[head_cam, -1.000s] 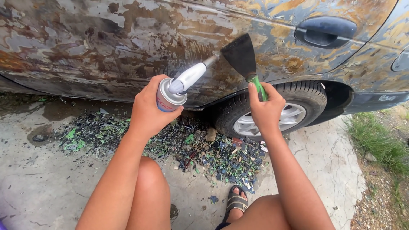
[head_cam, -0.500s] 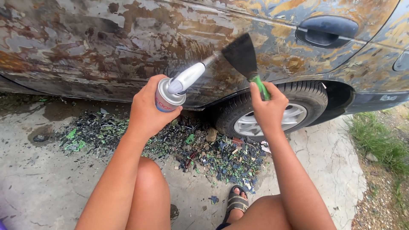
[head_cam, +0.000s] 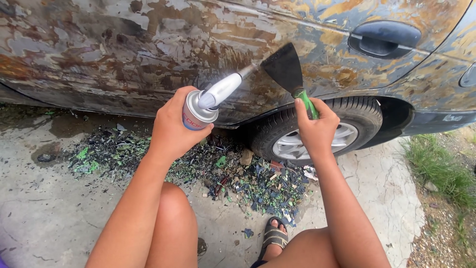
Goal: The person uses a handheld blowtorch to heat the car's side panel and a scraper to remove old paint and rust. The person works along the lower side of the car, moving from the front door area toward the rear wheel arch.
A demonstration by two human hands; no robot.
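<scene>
The left hand (head_cam: pixel 171 129) is wrapped tight around a gas canister (head_cam: pixel 194 113) with a white torch head (head_cam: pixel 220 91) fitted on top. The metal nozzle points up and to the right, toward the car's side panel (head_cam: pixel 124 54), and ends just short of it. That panel, above and beyond both hands, is blotchy with rust-brown, grey and yellow patches where the paint has come away.

Below and between the hands, on the concrete ground (head_cam: pixel 44 218), lies a heap of dark and green paint flakes (head_cam: pixel 233 178), spreading to the left under the left forearm.

To the right of the nozzle tip is the wide dark blade of a scraper (head_cam: pixel 285 67), its edge up against the panel. The right hand (head_cam: pixel 317 131) is closed firmly around the scraper's green handle, with the forefinger stretched up along it. Just beyond this hand is the rear wheel (head_cam: pixel 342 134), with a silver rim. Above and to the right of it sits a dark door handle (head_cam: pixel 384 38). Beneath the right forearm, a foot in a dark sandal (head_cam: pixel 274 237) rests on the concrete, and grass (head_cam: pixel 436 168) grows at the far right.
</scene>
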